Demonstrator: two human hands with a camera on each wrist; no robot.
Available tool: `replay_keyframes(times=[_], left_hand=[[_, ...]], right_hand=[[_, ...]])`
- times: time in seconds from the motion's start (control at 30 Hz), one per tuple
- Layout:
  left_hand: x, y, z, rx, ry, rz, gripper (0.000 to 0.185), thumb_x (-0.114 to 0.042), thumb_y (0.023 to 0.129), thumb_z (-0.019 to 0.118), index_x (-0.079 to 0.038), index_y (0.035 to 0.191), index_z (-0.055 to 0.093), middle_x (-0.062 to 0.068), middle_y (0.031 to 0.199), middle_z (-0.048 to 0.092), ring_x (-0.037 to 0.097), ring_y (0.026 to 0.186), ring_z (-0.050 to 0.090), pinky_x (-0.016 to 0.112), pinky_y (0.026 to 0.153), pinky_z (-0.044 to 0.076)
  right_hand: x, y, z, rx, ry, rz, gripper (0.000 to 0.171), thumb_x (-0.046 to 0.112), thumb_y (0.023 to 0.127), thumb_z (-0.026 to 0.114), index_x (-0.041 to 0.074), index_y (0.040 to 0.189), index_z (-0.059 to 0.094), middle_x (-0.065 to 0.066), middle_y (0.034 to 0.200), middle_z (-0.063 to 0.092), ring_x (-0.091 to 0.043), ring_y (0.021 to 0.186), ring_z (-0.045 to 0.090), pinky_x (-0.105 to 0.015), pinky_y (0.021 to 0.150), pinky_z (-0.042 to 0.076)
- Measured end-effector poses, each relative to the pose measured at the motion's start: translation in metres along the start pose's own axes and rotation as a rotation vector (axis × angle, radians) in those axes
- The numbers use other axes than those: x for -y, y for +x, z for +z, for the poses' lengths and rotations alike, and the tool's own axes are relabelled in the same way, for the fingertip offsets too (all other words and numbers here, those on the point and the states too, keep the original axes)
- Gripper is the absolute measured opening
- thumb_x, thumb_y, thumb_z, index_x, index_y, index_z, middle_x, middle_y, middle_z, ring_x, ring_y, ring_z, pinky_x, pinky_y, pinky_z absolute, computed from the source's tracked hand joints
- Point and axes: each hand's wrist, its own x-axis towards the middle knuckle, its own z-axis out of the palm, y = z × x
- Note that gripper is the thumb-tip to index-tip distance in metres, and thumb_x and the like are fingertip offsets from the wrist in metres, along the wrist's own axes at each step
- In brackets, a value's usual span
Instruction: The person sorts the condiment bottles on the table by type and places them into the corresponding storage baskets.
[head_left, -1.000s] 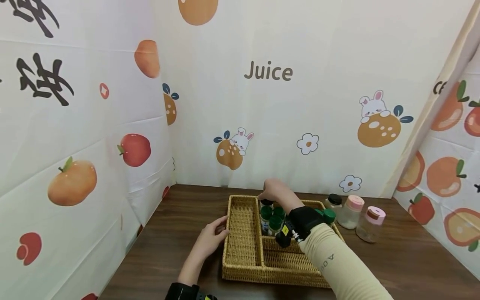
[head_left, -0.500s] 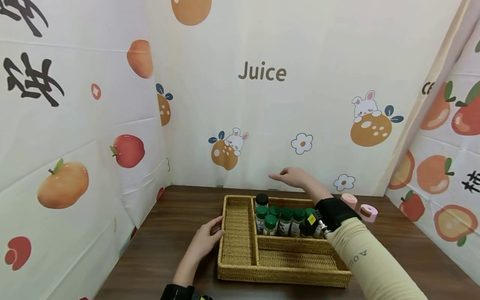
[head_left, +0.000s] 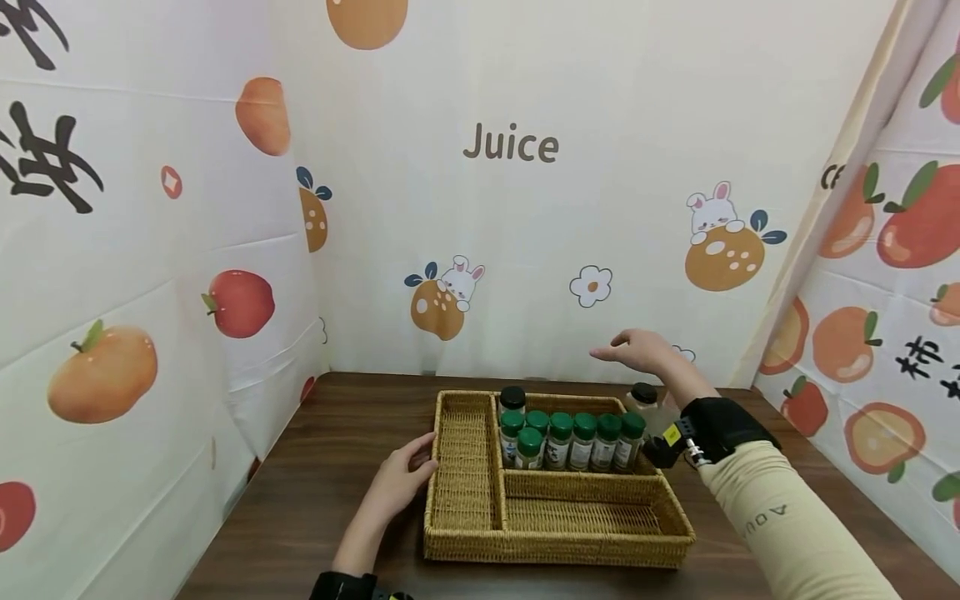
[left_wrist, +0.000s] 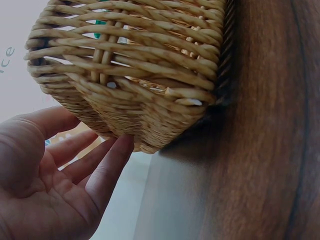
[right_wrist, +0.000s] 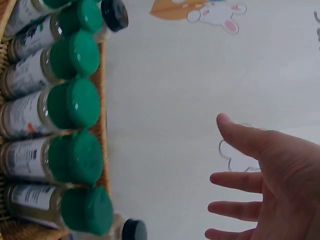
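A woven wicker tray [head_left: 555, 552] with three compartments sits on a dark wooden table [head_left: 337, 500]. Its back compartment holds several green-capped spice jars [head_left: 583, 440] [right_wrist: 65, 105] and one black-capped jar [head_left: 512, 400] [right_wrist: 114, 14]. My left hand [head_left: 401, 479] [left_wrist: 60, 195] rests with straight fingers against the tray's left wall [left_wrist: 135, 95]. My right hand [head_left: 637, 350] [right_wrist: 260, 185] hovers open and empty above the tray's back right corner, over a black-capped jar [head_left: 642, 396] [right_wrist: 132, 230] standing just outside the tray.
Printed fabric walls [head_left: 525, 208] with fruit, rabbits and the word "Juice" enclose the table at the back and both sides. The tray's left compartment [head_left: 461, 475] and front compartment [head_left: 585, 517] hold nothing.
My right hand has let go of the black-capped jar in the tray's back left, lifted, and swung right, open. The left hand stays at the tray's left wall. The view has shifted right.
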Motion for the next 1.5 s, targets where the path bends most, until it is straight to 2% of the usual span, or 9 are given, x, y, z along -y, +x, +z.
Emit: replay_keyframes(times=[0.33, 0.47, 0.6, 0.7, 0.83, 0.97, 1.13, 1.5], left_hand=[[0.0, -0.001, 0.0, 0.016, -0.012, 0.0, 0.049, -0.013, 0.101, 0.057, -0.003, 0.148, 0.047, 0.029, 0.147, 0.048, 0.044, 0.13, 0.054, 0.051, 0.098, 0.053], [-0.001, -0.002, -0.001, 0.017, -0.015, 0.0, 0.049, -0.013, 0.101, 0.058, -0.002, 0.148, 0.047, 0.03, 0.147, 0.048, 0.044, 0.13, 0.053, 0.051, 0.098, 0.053], [-0.001, -0.002, -0.001, 0.008, -0.018, -0.006, 0.048, -0.011, 0.101, 0.057, -0.002, 0.147, 0.048, 0.03, 0.146, 0.049, 0.044, 0.13, 0.054, 0.051, 0.098, 0.053], [-0.001, -0.002, 0.0, 0.004, -0.017, -0.009, 0.048, -0.009, 0.101, 0.057, -0.003, 0.147, 0.048, 0.029, 0.146, 0.049, 0.044, 0.129, 0.054, 0.051, 0.097, 0.053], [0.0, -0.001, 0.001, -0.002, -0.018, -0.01, 0.047, -0.009, 0.1, 0.057, -0.003, 0.146, 0.049, 0.029, 0.146, 0.049, 0.043, 0.129, 0.055, 0.05, 0.097, 0.053], [0.0, -0.001, 0.001, -0.005, -0.022, -0.011, 0.047, -0.009, 0.1, 0.058, -0.003, 0.146, 0.05, 0.029, 0.145, 0.05, 0.043, 0.129, 0.055, 0.051, 0.098, 0.053], [-0.001, -0.001, 0.001, 0.006, -0.021, -0.011, 0.047, -0.009, 0.1, 0.058, -0.003, 0.146, 0.049, 0.029, 0.145, 0.051, 0.043, 0.129, 0.055, 0.051, 0.098, 0.053], [-0.002, 0.0, 0.0, 0.02, -0.028, -0.016, 0.048, -0.01, 0.101, 0.056, -0.003, 0.147, 0.047, 0.028, 0.147, 0.049, 0.043, 0.131, 0.053, 0.05, 0.098, 0.053]], right_hand=[[-0.039, -0.006, 0.01, 0.0, 0.004, -0.005, 0.055, 0.027, 0.097, 0.064, -0.014, 0.132, 0.054, -0.04, 0.134, 0.05, -0.054, 0.12, 0.051, -0.058, 0.096, 0.049], [-0.056, -0.005, 0.02, -0.007, -0.017, -0.004, 0.045, 0.016, 0.095, 0.065, -0.011, 0.13, 0.057, -0.041, 0.133, 0.05, -0.056, 0.12, 0.05, -0.058, 0.094, 0.049], [-0.071, -0.001, 0.034, -0.009, -0.017, -0.031, 0.041, 0.007, 0.093, 0.066, -0.01, 0.129, 0.059, -0.041, 0.134, 0.05, -0.049, 0.107, 0.059, -0.046, 0.08, 0.053], [-0.081, 0.002, 0.044, -0.01, -0.034, -0.067, 0.042, 0.006, 0.091, 0.067, -0.009, 0.129, 0.059, -0.039, 0.128, 0.055, -0.043, 0.1, 0.062, -0.041, 0.072, 0.05], [-0.089, 0.007, 0.056, -0.046, -0.069, -0.103, 0.042, 0.007, 0.089, 0.068, -0.007, 0.127, 0.061, -0.033, 0.119, 0.061, -0.047, 0.104, 0.061, -0.047, 0.076, 0.052], [-0.091, 0.012, 0.065, -0.102, -0.092, -0.143, 0.037, 0.003, 0.088, 0.068, -0.008, 0.123, 0.062, -0.031, 0.115, 0.063, -0.049, 0.105, 0.06, -0.054, 0.082, 0.052], [-0.097, 0.011, 0.074, -0.174, -0.157, -0.16, 0.03, -0.002, 0.088, 0.065, -0.004, 0.118, 0.065, -0.028, 0.114, 0.063, -0.048, 0.107, 0.059, -0.058, 0.088, 0.05], [-0.091, 0.005, 0.067, -0.175, -0.148, -0.147, 0.029, -0.002, 0.089, 0.067, -0.002, 0.118, 0.067, -0.028, 0.114, 0.063, -0.048, 0.109, 0.06, -0.057, 0.086, 0.052]])
